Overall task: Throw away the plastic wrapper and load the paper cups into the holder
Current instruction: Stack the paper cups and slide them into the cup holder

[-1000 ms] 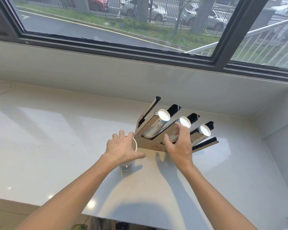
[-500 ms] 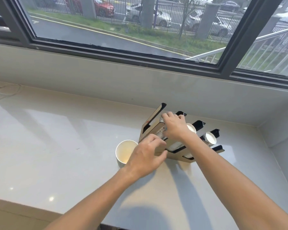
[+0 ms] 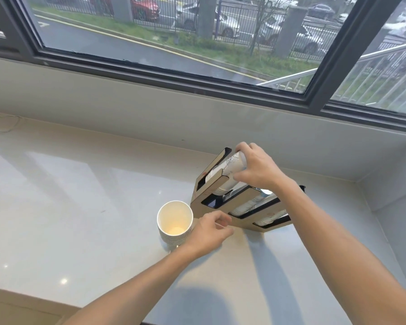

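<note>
A slanted cup holder (image 3: 203, 205) with several slots stands on the white counter (image 3: 80, 207), right of centre. My right hand (image 3: 256, 167) grips the top of a white patterned cup stack (image 3: 227, 171) in the leftmost slot. Other stacks lie in the lower slots, partly hidden by my right forearm. A short upright stack of white paper cups (image 3: 175, 222) stands just left of the holder. My left hand (image 3: 210, 233) rests at the holder's front lower corner, fingers curled, beside that short stack. No plastic wrapper is visible.
A low wall and a dark-framed window (image 3: 197, 87) run along the back of the counter. The counter ends in a corner wall (image 3: 389, 195) on the right. Its front edge (image 3: 33, 301) lies at the lower left.
My left hand left the short cup stack and moved right to the holder's front corner. My right hand moved from the middle slot to the top of the leftmost stack and gripped it.
</note>
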